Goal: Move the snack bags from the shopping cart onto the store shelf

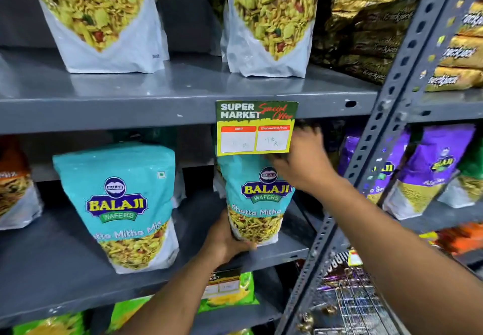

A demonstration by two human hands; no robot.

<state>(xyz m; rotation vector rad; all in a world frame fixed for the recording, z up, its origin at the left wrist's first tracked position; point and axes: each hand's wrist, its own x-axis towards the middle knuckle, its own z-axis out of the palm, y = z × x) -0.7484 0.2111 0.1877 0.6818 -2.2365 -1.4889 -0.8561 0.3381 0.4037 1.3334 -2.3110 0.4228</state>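
Note:
A teal Balaji snack bag (257,198) stands upright on the middle grey shelf (65,264), just under a hanging price tag. My left hand (226,243) grips its bottom left corner. Over the bag's upper right edge lies my right hand (300,164), fingers curled on its top. A second, same teal bag (120,204) stands to the left on that shelf, apart from both hands. The wire shopping cart (347,306) shows at the bottom right, with dark snack packs in it.
A green and yellow price tag (254,128) hangs from the upper shelf edge. More mix bags (269,21) stand above. A grey perforated upright (366,167) divides the racks, with purple bags (428,167) to its right. Green bags (227,293) fill the lower shelf.

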